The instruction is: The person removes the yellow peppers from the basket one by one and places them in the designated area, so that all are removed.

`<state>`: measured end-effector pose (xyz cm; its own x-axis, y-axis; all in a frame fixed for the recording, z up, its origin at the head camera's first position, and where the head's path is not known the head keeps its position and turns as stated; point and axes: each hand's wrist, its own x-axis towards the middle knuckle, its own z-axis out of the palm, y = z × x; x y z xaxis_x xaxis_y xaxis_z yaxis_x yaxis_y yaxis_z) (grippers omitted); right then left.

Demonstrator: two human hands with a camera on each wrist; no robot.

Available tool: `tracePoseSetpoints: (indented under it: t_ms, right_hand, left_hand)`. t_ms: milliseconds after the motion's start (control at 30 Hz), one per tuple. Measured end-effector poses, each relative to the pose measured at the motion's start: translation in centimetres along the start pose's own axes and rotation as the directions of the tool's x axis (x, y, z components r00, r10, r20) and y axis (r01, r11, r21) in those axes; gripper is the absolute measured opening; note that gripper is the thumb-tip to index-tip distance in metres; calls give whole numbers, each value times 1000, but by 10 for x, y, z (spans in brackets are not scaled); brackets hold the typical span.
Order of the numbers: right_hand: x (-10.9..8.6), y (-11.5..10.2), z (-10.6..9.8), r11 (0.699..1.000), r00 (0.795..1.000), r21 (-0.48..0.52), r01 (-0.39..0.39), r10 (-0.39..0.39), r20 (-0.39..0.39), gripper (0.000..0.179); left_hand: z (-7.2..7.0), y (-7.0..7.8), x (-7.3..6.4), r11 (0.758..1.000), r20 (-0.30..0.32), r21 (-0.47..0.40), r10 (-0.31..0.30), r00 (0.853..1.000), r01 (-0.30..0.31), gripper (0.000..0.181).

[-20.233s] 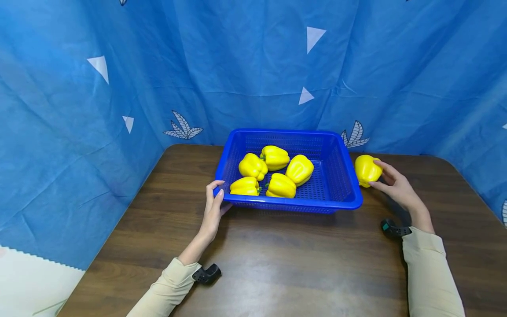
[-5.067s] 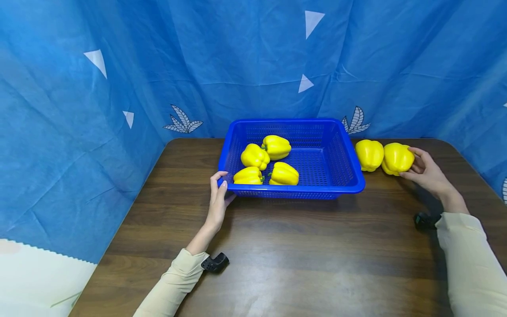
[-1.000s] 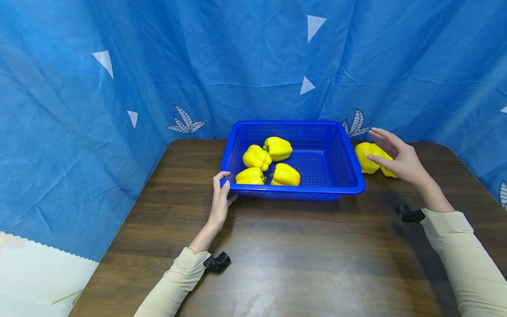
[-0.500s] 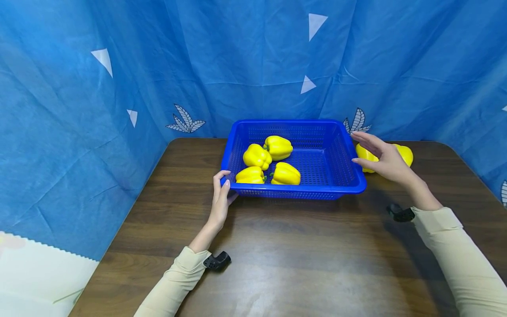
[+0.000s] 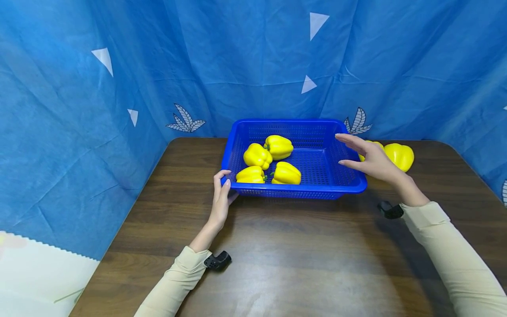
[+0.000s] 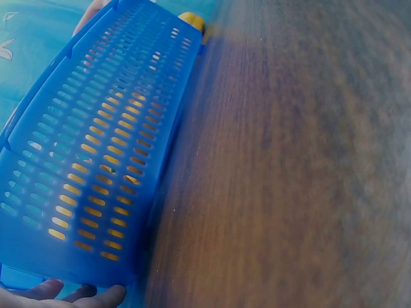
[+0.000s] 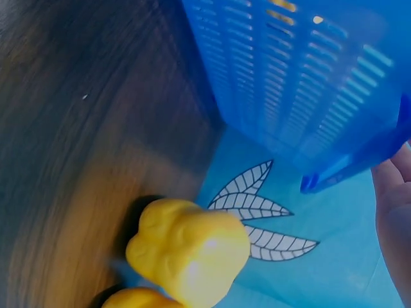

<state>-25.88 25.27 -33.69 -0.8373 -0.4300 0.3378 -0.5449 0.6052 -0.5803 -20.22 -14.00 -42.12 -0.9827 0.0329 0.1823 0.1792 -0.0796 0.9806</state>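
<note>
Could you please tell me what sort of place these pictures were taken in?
Probably a staged recording corner, though I can't be certain: a printed blue cloth hangs behind and beside the wooden tabletop, and black wrist devices, seemingly cameras, are worn on both arms.

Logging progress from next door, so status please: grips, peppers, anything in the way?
Left grip on basket, near-left corner; right grip empty, at right rim. Four yellow peppers inside, two outside on table. Right grip partly hides one outside.
</note>
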Motion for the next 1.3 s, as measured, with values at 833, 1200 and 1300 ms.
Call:
tracePoseSetpoints:
  t_ms: [833,1200,1300]
  right_hand:
    - [31,-18,26,986,968,-103,129,-102,230,70]
    - [41,-30,41,974,929,-90,208,-168,331,71]
    - [42,-33,44,971,914,-80,225,-182,362,70]
  left_hand:
    - [1,0,1,1000,-7,-3,-12,1000,12,38]
    - [0,0,0,1000,-9,5,-17,1000,17,37]
    - [1,0,0,1000,-10,9,-16,1000,16,37]
